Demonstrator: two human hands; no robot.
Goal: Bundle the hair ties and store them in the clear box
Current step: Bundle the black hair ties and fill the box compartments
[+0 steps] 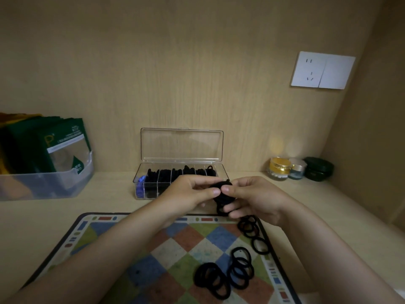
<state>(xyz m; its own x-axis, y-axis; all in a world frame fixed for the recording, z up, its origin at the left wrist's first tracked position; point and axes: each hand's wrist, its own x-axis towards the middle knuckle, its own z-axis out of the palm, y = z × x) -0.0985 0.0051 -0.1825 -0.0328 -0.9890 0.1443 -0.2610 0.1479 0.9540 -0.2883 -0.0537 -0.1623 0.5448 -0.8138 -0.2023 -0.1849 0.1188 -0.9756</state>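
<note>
Pinching: left hand, before the open clear box, holds a black hair-tie bundle; right hand pinches its other side. Loose hair ties: on mat, lower right. Advice: keep loops stacked flat, wrap snugly, then drop into a roomier compartment.

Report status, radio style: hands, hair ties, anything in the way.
Left hand, right hand pinching bundle. Loose ties on mat. Box open, nothing blocking it.
</note>
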